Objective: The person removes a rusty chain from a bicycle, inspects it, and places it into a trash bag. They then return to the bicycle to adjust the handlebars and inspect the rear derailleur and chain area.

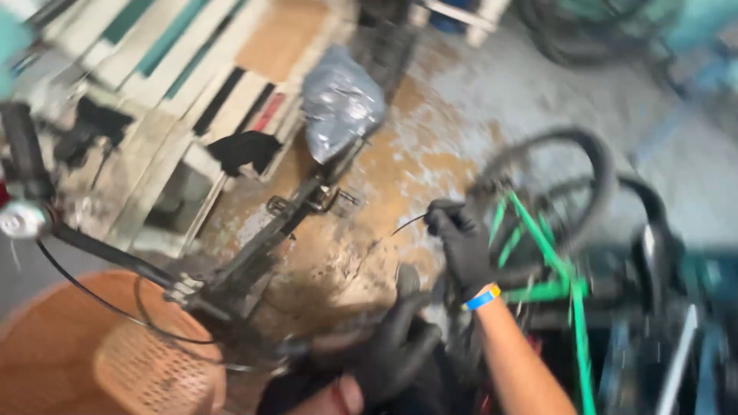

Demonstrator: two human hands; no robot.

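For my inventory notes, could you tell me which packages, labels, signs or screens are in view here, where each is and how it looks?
No signs or screens show.
Plastic wrap: a grey, shiny, crumpled bag covering the dark bike's saddle, upper middle.
Wristband: a narrow blue and yellow band on the right hand's wrist, lower right of centre.
Red strip: a small, blurred red patch on the pale slats, upper left; what it is cannot be told.

Our right hand [461, 246]: matt black glove, rubbery look, with a blue band of smooth plastic or paper at the wrist. Our left hand [396, 346]: same matt black glove. Thin cable [407, 224]: dark, wiry. Bicycle frame [261, 246]: dull black metal, scuffed. Saddle [340, 100]: wrapped in glossy, crinkled plastic film. Green frame [550, 257]: painted metal, smooth. Basket [146, 373]: orange perforated plastic. Bell [19, 219]: shiny metal. Floor [400, 169]: rough, wet-looking concrete with brown stains. Pallet [169, 69]: bare wood slats.
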